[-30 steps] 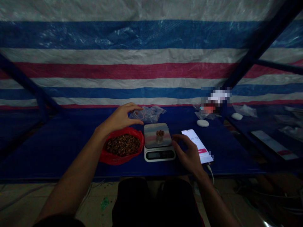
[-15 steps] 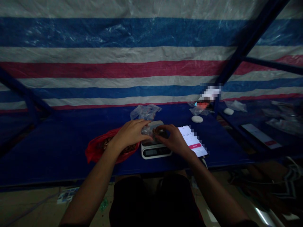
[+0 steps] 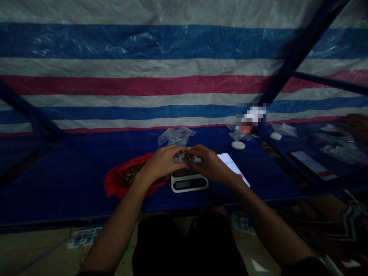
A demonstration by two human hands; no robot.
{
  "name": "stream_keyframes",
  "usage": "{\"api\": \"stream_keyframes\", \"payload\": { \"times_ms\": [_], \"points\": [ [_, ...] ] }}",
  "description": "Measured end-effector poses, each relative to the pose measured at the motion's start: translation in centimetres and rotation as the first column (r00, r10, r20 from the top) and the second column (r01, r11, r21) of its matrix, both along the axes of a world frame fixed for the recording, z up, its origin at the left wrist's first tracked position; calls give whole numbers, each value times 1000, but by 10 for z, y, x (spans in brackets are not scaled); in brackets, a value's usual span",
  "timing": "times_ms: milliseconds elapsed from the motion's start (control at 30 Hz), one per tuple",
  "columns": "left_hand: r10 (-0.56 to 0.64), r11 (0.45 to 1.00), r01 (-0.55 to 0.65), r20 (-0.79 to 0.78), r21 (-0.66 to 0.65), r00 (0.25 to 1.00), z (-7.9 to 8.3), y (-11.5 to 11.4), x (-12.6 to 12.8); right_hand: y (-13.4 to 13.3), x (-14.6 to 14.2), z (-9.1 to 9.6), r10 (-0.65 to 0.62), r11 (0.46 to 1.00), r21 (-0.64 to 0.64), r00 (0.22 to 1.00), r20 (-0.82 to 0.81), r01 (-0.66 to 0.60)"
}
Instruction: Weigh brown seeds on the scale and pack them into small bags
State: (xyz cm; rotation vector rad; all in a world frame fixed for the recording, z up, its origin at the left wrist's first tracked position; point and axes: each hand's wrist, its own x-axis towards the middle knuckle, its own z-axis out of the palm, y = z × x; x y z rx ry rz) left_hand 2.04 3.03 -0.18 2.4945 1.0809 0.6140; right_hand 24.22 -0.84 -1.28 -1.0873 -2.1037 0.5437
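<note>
My left hand (image 3: 161, 163) curves over the kitchen scale (image 3: 189, 188), thumb and fingers pinching a small clear plastic bag (image 3: 179, 156). Against the bag's opening, my right hand (image 3: 211, 165) has its fingers closed around small brown pieces (image 3: 187, 156), perhaps nuts or dried bits; their exact kind is too dark to tell. Both hands hide much of the weighing plate, and the digits on the display are unclear. Just left of the scale lies an open red plastic bag (image 3: 113, 183) with many more brown pieces, partly covered by my left forearm.
Clear bags (image 3: 176, 136) lie behind the scale. A lit phone (image 3: 238, 172) sits by my right wrist, with a white oval object (image 3: 238, 145) beyond it. At right, another person's hand (image 3: 356, 124) is near a second phone (image 3: 313, 165). Blue metal posts (image 3: 299, 53) frame the striped sheet.
My right hand has moved slightly left and in, bringing the brown pieces up to the clear bag in my left hand. Another person's hand has appeared at the far right.
</note>
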Motion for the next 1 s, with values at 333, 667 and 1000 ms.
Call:
{"api": "stream_keyframes", "payload": {
  "times_ms": [333, 667, 1000],
  "points": [
    [49, 998, -41, 166, -48, 985, 1, -3, 2, 14, 3, 40, 107, 994, 22, 983, 153, -111],
    [78, 997, -69, 256, -41, 963, 10, -6, 0, 22, -7, 86, 224, 967, 71, 952, 210, -244],
    [60, 998, -60, 239, -8, 969, 19, -1, -5, 23, -1, 107, 218, 966, 66, 927, 304, -249]
  ]
}}
